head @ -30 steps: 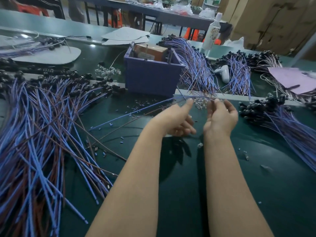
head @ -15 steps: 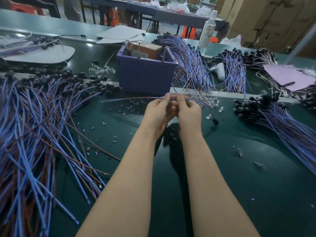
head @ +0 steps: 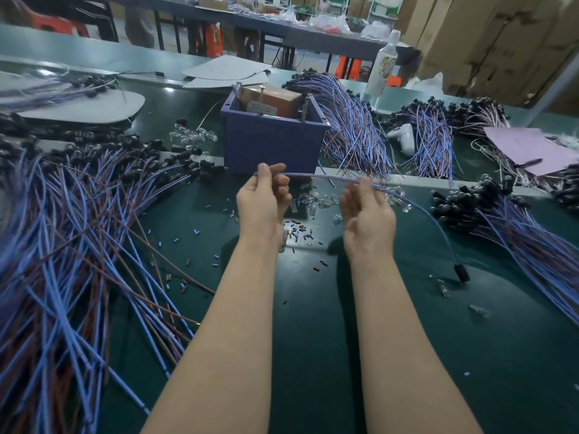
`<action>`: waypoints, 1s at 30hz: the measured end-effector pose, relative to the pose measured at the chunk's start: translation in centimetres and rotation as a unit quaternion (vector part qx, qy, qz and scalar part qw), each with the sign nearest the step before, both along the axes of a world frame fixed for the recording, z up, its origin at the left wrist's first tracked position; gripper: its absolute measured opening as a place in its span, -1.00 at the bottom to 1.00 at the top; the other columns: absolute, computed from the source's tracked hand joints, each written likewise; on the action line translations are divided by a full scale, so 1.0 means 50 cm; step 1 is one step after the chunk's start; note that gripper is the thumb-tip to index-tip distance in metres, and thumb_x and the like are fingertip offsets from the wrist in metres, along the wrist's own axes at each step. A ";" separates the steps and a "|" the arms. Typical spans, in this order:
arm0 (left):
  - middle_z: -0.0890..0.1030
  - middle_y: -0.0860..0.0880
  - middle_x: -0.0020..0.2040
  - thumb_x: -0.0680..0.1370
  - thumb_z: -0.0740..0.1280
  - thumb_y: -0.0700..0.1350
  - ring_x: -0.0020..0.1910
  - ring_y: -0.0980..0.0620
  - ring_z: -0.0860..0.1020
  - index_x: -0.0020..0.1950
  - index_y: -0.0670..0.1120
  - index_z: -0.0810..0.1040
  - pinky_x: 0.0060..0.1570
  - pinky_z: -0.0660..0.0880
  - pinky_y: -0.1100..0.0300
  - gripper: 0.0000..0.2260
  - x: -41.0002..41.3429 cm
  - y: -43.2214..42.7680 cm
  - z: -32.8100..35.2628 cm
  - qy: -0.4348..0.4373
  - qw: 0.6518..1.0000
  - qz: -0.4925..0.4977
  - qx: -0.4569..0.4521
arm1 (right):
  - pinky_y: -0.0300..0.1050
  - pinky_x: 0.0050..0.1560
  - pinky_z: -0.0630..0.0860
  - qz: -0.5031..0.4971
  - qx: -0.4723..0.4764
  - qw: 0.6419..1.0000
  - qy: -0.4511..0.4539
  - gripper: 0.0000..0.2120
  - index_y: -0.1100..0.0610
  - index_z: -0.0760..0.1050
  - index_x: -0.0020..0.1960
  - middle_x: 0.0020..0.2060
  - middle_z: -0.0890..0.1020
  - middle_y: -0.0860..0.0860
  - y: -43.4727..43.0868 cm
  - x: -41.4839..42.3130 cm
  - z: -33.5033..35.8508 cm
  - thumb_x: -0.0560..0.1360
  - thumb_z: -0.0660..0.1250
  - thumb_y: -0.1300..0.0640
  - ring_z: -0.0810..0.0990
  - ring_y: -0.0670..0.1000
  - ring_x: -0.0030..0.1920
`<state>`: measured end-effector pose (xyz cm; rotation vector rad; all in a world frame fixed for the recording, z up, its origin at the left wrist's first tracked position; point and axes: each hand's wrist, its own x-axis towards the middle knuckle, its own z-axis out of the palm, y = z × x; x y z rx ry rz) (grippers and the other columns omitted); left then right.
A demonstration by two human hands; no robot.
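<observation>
A thin blue wire [head: 316, 176] stretches between my two hands above the dark green table [head: 313, 339]. My left hand [head: 261, 200] pinches its left end between thumb and fingers. My right hand [head: 368, 214] holds the wire further along at its fingertips. Past the right hand the wire curves down to a black socket [head: 461, 272] that hangs just above the table at the right.
A big heap of blue and brown wires [head: 62, 245] covers the left. A purple bin [head: 272, 139] stands behind my hands. More wire bundles [head: 517, 233] with black sockets lie right. Clear small bulbs [head: 322, 202] and cut sleeve bits [head: 297, 230] litter the middle.
My hands were pressed together on the wire half a second ago; they have moved apart. The wire has slid rightward, and its black socket end has dropped lower at the right.
</observation>
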<state>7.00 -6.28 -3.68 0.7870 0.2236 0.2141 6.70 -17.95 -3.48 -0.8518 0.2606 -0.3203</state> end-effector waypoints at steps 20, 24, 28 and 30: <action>0.45 0.11 -0.53 0.66 0.13 -0.09 -0.55 0.21 0.33 -0.01 -0.13 0.57 -0.50 0.31 0.37 -0.75 -0.002 -0.028 -0.004 -0.018 1.000 0.025 0.003 | -0.33 -0.29 0.57 -0.003 -0.051 0.999 -0.002 -0.82 0.20 0.51 -0.21 -0.37 0.61 0.03 0.038 -0.002 -0.010 0.57 0.26 0.24 0.59 -0.14 -0.42; 0.45 0.11 -0.52 0.66 0.13 -0.09 -0.54 0.21 0.34 -0.02 -0.10 0.57 -0.48 0.31 0.36 -0.76 -0.001 -0.029 -0.007 -0.012 0.999 0.048 0.017 | -0.33 -0.29 0.56 0.002 -0.063 0.998 0.002 -0.83 0.20 0.52 -0.19 -0.34 0.61 0.04 0.040 -0.003 -0.011 0.57 0.26 0.23 0.58 -0.14 -0.39; 0.44 0.12 -0.54 0.66 0.13 -0.09 -0.56 0.21 0.33 -0.03 -0.10 0.56 -0.50 0.30 0.37 -0.76 0.001 -0.029 -0.005 -0.003 0.998 0.065 0.003 | -0.33 -0.29 0.56 0.005 -0.064 0.998 -0.002 -0.84 0.20 0.52 -0.19 -0.31 0.60 0.06 0.044 -0.003 -0.012 0.57 0.26 0.24 0.58 -0.13 -0.39; 0.44 0.12 -0.55 0.66 0.13 -0.08 -0.56 0.21 0.33 -0.04 -0.09 0.56 -0.50 0.31 0.37 -0.76 0.002 -0.030 -0.005 -0.005 0.997 0.077 0.006 | -0.32 -0.27 0.57 0.008 -0.065 0.998 -0.004 -0.84 0.20 0.52 -0.18 -0.32 0.60 0.06 0.045 -0.003 -0.013 0.57 0.26 0.24 0.59 -0.12 -0.38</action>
